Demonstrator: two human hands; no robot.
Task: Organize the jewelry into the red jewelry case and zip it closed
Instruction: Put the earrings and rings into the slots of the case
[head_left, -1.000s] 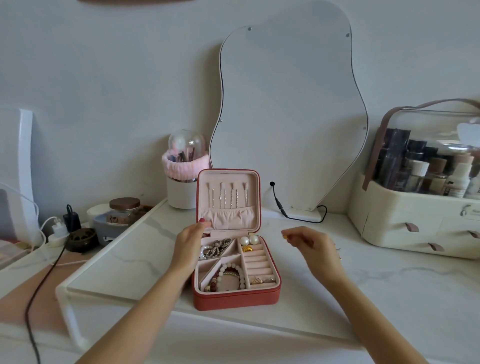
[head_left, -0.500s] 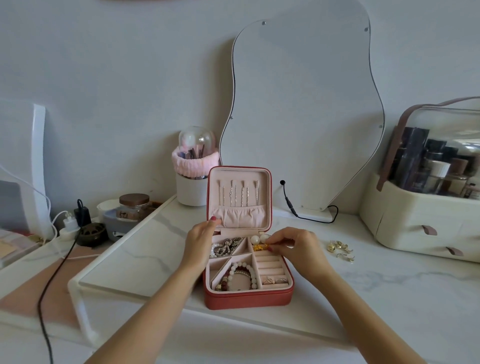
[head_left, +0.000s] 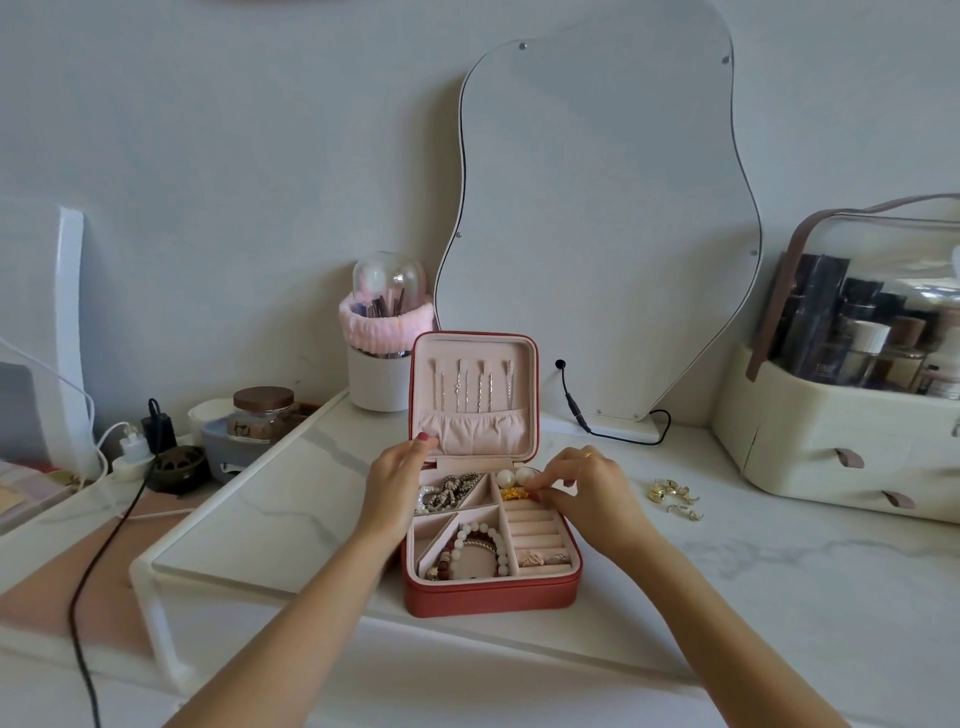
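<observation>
Two hands work at the case, which lies open on the marble top with its lid standing upright at the far side. The left hand rests on the case's left edge, fingers loosely curled, with one fingertip touching the lid's lower corner; it looks to be steadying rather than gripping. The right hand is pinched narrow over the case's far-right compartment, fingertips meeting at a small gold piece just beside two pearl earrings. Whether the piece is held or already set down cannot be told.

Inside the case, chains fill the far-left pocket, a bead bracelet lies in the near middle, and rings sit in the slotted rolls at right. More gold earrings lie loose on the top, well to the right of the case.

These pieces are likely light, hard and slippery, and prone to snagging on one another, so a fingertip pinch on a hoop or post, one at a time, seems best. The case appears soft-skinned but stiff enough to press shut; holding its base while drawing the zip should keep it from sliding.
</observation>
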